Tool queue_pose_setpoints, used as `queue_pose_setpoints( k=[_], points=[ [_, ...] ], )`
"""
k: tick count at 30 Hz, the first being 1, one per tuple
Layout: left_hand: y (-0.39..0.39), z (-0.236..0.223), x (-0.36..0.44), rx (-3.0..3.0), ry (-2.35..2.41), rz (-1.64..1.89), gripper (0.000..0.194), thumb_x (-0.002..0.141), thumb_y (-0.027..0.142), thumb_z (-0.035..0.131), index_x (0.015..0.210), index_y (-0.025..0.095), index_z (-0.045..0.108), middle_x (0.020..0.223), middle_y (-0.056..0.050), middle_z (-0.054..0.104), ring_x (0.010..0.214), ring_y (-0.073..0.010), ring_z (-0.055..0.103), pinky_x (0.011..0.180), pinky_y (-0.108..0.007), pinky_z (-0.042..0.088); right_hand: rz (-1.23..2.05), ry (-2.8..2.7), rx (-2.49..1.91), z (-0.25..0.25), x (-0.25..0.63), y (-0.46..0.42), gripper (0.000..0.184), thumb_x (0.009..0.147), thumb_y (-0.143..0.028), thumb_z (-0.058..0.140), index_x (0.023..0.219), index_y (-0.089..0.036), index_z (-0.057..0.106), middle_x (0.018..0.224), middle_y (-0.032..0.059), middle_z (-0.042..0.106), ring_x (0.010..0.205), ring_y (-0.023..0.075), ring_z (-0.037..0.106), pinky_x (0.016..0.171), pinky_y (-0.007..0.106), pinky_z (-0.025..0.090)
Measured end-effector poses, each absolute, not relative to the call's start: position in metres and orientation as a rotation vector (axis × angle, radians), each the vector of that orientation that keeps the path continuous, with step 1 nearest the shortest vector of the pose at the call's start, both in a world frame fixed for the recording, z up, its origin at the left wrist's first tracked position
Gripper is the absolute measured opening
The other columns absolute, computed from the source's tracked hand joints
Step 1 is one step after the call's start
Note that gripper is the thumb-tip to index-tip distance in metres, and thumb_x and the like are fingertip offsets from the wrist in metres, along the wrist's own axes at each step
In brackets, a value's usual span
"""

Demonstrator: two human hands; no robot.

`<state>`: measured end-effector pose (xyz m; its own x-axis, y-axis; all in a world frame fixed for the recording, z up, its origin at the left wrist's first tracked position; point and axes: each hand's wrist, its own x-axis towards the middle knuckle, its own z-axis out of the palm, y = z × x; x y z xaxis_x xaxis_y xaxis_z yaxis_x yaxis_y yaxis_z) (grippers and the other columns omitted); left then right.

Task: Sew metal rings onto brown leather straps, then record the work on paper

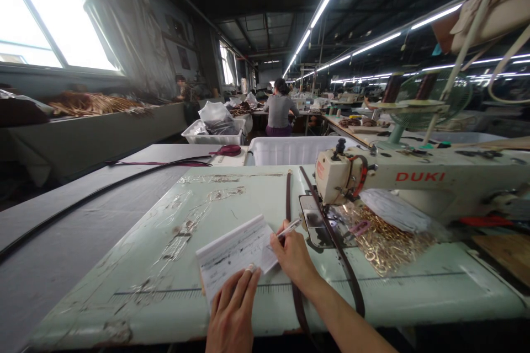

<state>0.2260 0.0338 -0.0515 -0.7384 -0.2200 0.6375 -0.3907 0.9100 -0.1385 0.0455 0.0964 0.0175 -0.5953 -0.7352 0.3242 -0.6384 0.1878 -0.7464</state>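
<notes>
My left hand [232,313] lies flat with its fingers stretched out, pressing down the near corner of a white printed slip of paper [234,253] on the pale green sewing table [136,265]. My right hand [293,253] is closed round a white pen [289,228] whose tip rests at the slip's right edge. A dark brown leather strap [289,198] runs along the table under my right wrist, and a second strap [331,231] passes under the sewing machine's head.
A white DUKI sewing machine [418,179] stands at the right, with a clear bag of gold chain [389,240] beneath its arm. A white plastic bin [290,150] sits behind the table. A seated person [279,113] works farther back. A grey side table [62,220] lies left.
</notes>
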Motion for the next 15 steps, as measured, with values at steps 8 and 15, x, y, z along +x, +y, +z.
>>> queue_pose_setpoints(
  k=[8,15],
  points=[
    [0.035,-0.053,0.226,0.412,-2.434,0.372,0.065,0.071,-0.003,0.039,0.132,0.019,0.048,0.129,-0.001,0.059,0.114,-0.0177,0.053,0.086,-0.027,0.048,-1.933,2.104,-1.115,0.026,0.044,0.108,0.022,0.090,-0.036,0.046,0.076,-0.021,0.038,0.056,-0.0056,0.045,0.049,0.0121,0.048,0.051,0.023,0.037],
    [0.028,-0.048,0.232,0.400,-2.349,0.301,0.065,0.080,-0.002,0.036,0.138,0.026,0.041,0.124,-0.004,0.060,0.110,-0.0181,0.057,0.083,-0.028,0.050,-2.102,2.191,-1.385,0.069,0.058,0.177,0.014,0.092,-0.027,0.046,0.101,-0.023,0.056,0.080,0.0020,0.056,0.069,0.0147,0.056,0.063,0.025,0.047]
  ],
)
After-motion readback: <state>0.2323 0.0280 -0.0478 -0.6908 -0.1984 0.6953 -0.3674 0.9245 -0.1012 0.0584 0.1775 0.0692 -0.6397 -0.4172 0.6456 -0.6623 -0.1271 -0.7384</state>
